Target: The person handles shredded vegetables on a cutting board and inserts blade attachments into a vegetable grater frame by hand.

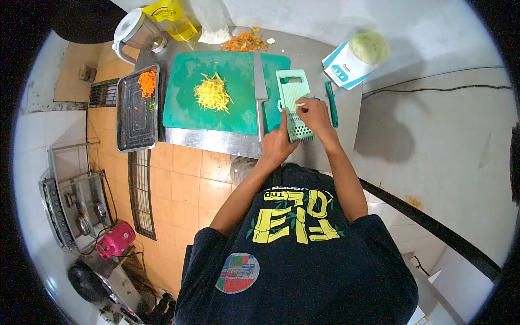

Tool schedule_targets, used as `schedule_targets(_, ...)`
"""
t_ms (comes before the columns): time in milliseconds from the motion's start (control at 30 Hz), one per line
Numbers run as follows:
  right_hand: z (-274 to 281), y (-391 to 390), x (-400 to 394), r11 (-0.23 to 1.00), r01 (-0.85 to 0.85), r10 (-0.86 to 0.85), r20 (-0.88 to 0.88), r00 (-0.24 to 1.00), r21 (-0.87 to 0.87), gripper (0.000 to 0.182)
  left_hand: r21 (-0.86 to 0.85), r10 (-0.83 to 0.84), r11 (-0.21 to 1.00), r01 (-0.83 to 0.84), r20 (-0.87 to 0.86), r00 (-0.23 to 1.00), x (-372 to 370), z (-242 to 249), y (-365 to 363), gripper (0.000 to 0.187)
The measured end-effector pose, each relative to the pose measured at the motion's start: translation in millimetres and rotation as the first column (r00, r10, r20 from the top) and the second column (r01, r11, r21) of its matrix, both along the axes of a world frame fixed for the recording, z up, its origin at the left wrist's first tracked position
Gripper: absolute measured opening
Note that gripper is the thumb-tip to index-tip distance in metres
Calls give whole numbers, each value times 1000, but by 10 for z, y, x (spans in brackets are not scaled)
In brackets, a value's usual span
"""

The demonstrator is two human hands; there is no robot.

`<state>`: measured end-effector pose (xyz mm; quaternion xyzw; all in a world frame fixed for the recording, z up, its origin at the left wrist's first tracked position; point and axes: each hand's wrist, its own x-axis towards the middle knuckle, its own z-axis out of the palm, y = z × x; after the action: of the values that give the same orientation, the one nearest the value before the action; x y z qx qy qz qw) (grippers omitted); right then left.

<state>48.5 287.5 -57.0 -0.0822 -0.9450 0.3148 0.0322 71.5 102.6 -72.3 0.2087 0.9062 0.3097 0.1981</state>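
A mint-green grater (295,89) lies at the right end of the green cutting board (181,114). My left hand (278,143) grips its near side, index finger stretched along the edge. Over the grating surface, my right hand (316,115) has its fingers pinched together; I cannot tell what is in them. Just left of the grater, a knife (260,81) lies on the board, its handle toward me. A heap of yellow shreds (213,93) sits mid-board. To the right of my right hand rests a green-handled peeler (332,108).
A metal tray (137,122) with orange shreds (147,83) stands left of the board. Peelings (245,40) lie behind it. A blender (135,33) and yellow pouch (172,19) are back left. A white-and-blue box (341,67) with a pale green round thing (369,47) stands at right.
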Motion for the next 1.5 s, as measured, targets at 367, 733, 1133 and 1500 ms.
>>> schedule_targets(367,83,145,145,970,-238,237,-47,970,-38,33,-9,-4,1000,4,20,1000,-54,63,31,128)
schedule_targets(733,-9,159,147,965,-262,262,-136,955,21,29,-14,-10,1000,10,-21,1000,-61,67,25,127)
schedule_targets(1133,-26,254,74,976,-213,196,-219,956,-55,16,10,3,1000,-3,-3,1000,-85,98,25,124)
schedule_targets(1500,-91,150,20,996,-59,51,-104,993,-71,14,-54,8,999,-6,23,1000,-98,168,76,124)
